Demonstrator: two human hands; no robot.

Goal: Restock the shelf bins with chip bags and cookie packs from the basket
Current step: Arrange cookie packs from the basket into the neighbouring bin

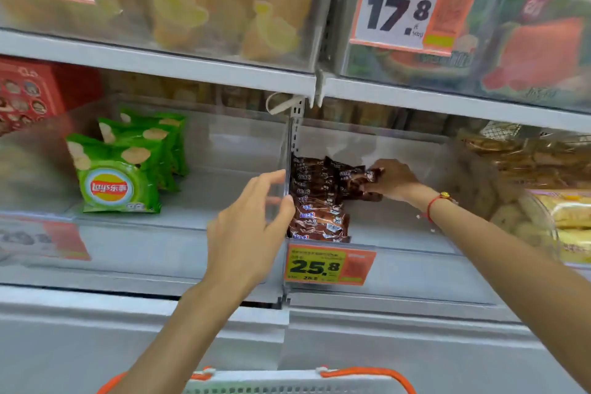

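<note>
A: Layout?
B: Shelf seen with clear bins. Left bin is stocked with green chip bags, stood upright at its left side. Right bin is stocked with brown cookie packs, stacked against its left wall, just behind the 25.8 price tag.
A: Basket?
B: Only the rim of the basket and its orange handles are seen, bottom edge. Contents cannot be told.
A: Hands?
B: Right hand is reached into the right bin; one cookie pack is pinched at its end by curled fingers, laid across the top of the stack. A red bracelet is worn at that wrist.
A: Left?
B: Left hand is spread at the divider between the bins, nothing held. Thumb is set against the front of the stack.
</note>
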